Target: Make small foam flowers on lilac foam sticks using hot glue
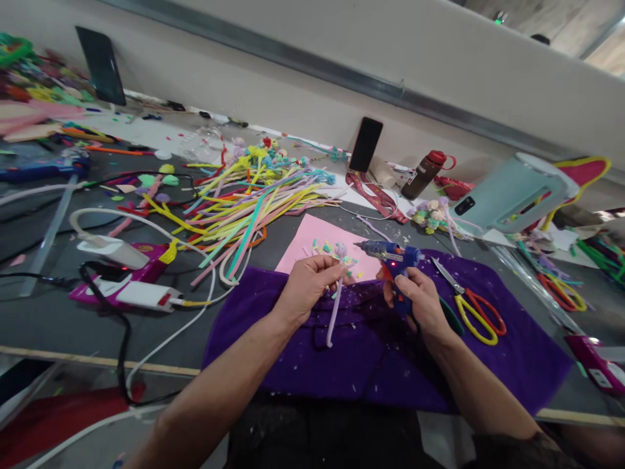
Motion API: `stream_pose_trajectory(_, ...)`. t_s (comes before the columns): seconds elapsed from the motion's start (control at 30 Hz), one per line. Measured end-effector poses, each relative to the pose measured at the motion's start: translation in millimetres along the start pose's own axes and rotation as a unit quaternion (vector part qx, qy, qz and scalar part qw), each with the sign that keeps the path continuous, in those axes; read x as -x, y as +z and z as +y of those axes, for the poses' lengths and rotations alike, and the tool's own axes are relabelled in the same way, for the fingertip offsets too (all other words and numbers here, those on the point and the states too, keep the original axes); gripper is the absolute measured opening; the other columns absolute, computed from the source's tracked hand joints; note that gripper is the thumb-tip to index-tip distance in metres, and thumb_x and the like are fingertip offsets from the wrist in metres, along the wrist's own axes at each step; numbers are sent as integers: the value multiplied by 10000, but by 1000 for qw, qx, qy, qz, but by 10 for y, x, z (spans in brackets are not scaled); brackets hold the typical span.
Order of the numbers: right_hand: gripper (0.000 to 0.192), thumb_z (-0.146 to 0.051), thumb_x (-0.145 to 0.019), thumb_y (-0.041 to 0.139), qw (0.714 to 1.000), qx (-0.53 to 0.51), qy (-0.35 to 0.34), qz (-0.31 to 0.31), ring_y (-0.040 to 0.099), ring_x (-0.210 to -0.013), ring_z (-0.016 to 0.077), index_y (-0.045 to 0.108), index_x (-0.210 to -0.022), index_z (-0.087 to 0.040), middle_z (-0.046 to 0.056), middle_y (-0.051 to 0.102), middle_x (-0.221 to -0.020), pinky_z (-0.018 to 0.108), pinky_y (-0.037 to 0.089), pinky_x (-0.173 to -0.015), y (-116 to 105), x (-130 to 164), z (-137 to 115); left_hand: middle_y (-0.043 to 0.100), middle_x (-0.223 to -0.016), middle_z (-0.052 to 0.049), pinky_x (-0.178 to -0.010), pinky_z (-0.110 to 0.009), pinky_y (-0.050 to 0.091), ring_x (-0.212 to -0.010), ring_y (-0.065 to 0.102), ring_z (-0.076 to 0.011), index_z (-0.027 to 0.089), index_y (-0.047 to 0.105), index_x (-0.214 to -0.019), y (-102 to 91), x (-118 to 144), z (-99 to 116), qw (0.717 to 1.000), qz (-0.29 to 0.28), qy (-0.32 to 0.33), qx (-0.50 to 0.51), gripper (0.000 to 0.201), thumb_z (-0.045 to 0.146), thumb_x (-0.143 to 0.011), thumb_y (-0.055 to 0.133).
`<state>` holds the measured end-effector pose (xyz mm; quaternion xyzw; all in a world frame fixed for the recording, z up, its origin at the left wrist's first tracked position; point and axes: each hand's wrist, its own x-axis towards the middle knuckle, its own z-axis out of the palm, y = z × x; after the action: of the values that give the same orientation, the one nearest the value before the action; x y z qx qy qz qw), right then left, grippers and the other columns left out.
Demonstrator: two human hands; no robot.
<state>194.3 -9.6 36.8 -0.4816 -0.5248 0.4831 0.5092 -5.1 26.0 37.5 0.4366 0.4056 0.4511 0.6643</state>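
Left hand (pixel 310 283) pinches one pale lilac pipe cleaner (pixel 334 306) near its top, fingers curled. Its long axis runs near upright, slightly tilted, flower-like tuft end up, free end hanging down over the purple cloth (pixel 512 352). Right hand (pixel 420 296) is wrapped tight around the handle of one blue glue gun (pixel 390 257). The gun's long axis lies roughly level, nozzle pointing left toward the tuft, close beside it; touching or not, cannot tell. One red light shows on the gun body. One pink sheet (pixel 312 244) lies behind the hands. One pair of scissors (pixel 476 309), yellow and red handles, lies right of the right hand, blades pointing up-left. A heap of coloured pipe cleaners (pixel 244 202), too many to count, lies further back left.
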Motion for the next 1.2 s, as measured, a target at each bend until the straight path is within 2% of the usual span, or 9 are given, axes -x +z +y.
stream_pose_trajectory(0.13, 273, -393, -776, 527, 999, -20, -25, -20, 467, -497, 121, 583, -900, -155, 17, 553, -617, 246, 377, -459, -44, 58, -44, 616, -555, -7, -350, -158, 204, -366, 351, -21, 136, 585, -630, -23, -9, -11, 999, -10, -36, 27, 225, 343, -662, 668)
stream_pose_trajectory(0.3, 400, -502, -722, 565, 997, 5, -20, -79, 487, -498, 140, 593, -902, -146, 43, 571, -642, 281, 398, -475, -78, 163, -99, 641, -626, -40, -356, -156, 222, -393, 387, -23, 116, 600, -635, -48, -23, -28, 998, -33, -53, 26, 220, 324, -695, 643)
stream_pose_trajectory(0.5, 387, -475, -738, 547, 995, 14, -28, -90, 505, -496, 157, 591, -940, -148, 66, 590, -667, 306, 422, -473, -89, 240, -90, 679, -787, -63, -487, -163, 367, -655, 583, -102, 136, 599, -684, -44, -36, -14, 992, -20, -85, 89, 175, 297, -676, 665)
stream_pose_trajectory(0.67, 366, -450, -754, 528, 996, 4, -36, -87, 509, -502, 163, 586, -953, -149, 66, 590, -656, 306, 421, -470, -84, 241, -76, 666, -737, -55, -463, -180, 347, -540, 528, -81, 130, 591, -661, -52, -33, -9, 991, -37, -102, 84, 186, 301, -679, 662)
stream_pose_trajectory(0.83, 343, -427, -784, 499, 992, 27, -48, -116, 493, -483, 160, 581, -956, -142, 46, 576, -577, 292, 371, -469, -51, 272, -105, 644, -678, -44, -479, -184, 359, -574, 536, -91, 132, 597, -648, -58, -27, -9, 989, -50, -104, 95, 162, 281, -705, 626)
stream_pose_trajectory(1.07, 285, -397, -815, 463, 991, 68, -53, -104, 447, -473, 147, 579, -908, -154, 31, 557, -557, 296, 360, -501, -41, 292, -132, 633, -657, -28, -457, -179, 349, -540, 516, -75, 134, 593, -640, -52, -24, 0, 984, -69, -110, 120, 162, 280, -703, 626)
stream_pose_trajectory(1.2, 256, -381, -826, 448, 988, 92, -68, -107, 475, -498, 161, 580, -855, -164, 24, 537, -542, 306, 380, -527, -45, 303, -146, 628, -654, -30, -451, -178, 344, -524, 510, -76, 133, 581, -642, -47, -26, 10, 985, -69, -118, 109, 176, 289, -689, 645)
